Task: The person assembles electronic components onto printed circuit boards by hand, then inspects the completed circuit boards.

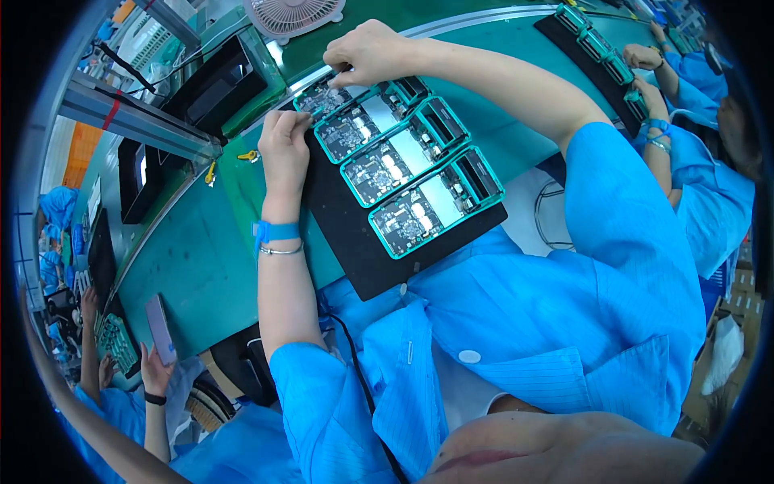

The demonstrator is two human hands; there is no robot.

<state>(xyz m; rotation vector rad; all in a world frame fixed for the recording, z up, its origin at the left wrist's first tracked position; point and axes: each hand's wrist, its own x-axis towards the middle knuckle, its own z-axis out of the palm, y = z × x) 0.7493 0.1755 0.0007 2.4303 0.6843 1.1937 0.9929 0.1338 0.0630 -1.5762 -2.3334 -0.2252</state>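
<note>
Several teal-framed holders with opened phone-like devices (pixel 395 227) stand in a slanting row on a black mat (pixel 355 270). Dark circuit boards and silver plates show inside them. At the far end of the row, my left hand (pixel 286 149) has its thumb and fingertips pressed together beside the left edge of the farthest device (pixel 318 98). Over that same device's upper side, my right hand (pixel 367 55) is curled, with its fingertips down at the board. Whatever either hand pinches is too small or hidden to name. A blue band (pixel 278 231) circles my left wrist.
A pale fan (pixel 294 12) stands beyond my right hand. Yellow-handled small tools (pixel 211 174) lie on the green bench left of my hand, near a metal post (pixel 137 121). Co-workers sit on both sides; one at left holds a phone (pixel 160 329).
</note>
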